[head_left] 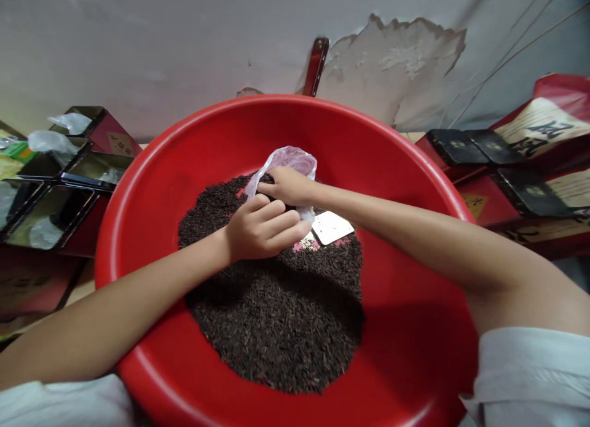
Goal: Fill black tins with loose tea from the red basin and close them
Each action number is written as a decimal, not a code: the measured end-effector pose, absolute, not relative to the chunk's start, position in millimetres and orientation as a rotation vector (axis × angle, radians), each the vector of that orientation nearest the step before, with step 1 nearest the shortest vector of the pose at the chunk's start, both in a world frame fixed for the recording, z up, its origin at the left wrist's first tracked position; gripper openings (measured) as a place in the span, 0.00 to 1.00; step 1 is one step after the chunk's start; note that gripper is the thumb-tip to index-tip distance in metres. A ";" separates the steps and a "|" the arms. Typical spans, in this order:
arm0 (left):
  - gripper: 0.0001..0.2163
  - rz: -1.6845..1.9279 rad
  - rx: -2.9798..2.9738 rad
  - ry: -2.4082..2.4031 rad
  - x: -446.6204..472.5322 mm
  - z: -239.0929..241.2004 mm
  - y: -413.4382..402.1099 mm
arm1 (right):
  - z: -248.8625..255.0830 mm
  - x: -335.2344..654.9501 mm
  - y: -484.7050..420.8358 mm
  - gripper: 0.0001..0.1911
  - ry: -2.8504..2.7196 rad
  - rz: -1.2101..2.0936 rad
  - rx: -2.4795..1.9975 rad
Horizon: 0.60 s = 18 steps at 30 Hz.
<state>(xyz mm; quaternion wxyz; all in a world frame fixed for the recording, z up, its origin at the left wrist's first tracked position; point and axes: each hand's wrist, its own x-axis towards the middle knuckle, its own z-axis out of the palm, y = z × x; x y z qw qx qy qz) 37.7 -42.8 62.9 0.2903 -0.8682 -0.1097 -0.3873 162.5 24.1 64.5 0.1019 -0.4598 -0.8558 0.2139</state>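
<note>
A thin, clear plastic bag (pixel 289 163) sits crumpled and open-mouthed at the far side of the dark loose tea leaves (pixel 276 316) heaped in the red basin (pixel 152 187). The right hand (pixel 286 186) pinches the bag's rim shut between its fingers, while the left hand (pixel 262 227), curled closed into a loose fist, rests on the tea just in front of the bag, touching it. A small white card (pixel 332 227) lies on the leaves just right of the bag. Writing on the red boxes (pixel 548 132) right of the basin is brush script, too blurred to read. Open tins (pixel 55 193) crowd the basin's left rim. Bare red wall rings the heap all around.
</note>
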 end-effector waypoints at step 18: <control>0.07 -1.387 -2.327 -1.394 8.7 83.2 -6.8 | 108.6 214.6 -73.6 0.23 -2.604 1.723 -1.334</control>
